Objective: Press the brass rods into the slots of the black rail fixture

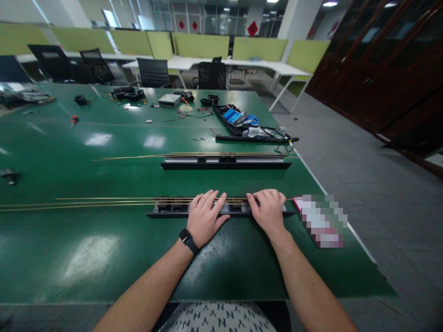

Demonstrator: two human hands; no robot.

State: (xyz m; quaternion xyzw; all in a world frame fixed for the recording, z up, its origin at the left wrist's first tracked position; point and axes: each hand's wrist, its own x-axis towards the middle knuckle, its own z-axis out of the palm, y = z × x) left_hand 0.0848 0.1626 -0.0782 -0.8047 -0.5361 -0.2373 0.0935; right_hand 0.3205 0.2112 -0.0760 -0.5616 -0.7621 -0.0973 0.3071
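Observation:
A long, narrow black rail [169, 215] with a silvery inside and dark blocks lies crosswise on the green table in front of me. Thin brass-coloured rods [114, 202] run along its top and stick out far to the left. My left hand [206, 214] rests on the middle of the rail and the rods, fingers spread and thumb toward me. Nearer the rail's right end, my right hand [270, 210] is bent over it, thumb apart on the left side. Its fingertips are partly hidden behind the far edge.
Beyond lies a second black rail [226, 165] with brass rods on it. A blurred-out red and white item [321, 223] is right of my right hand. Farther back are a black tray [224, 121] with blue packs, a silver box [169, 100] and scattered small parts. The table's edge [328, 196] runs along the right.

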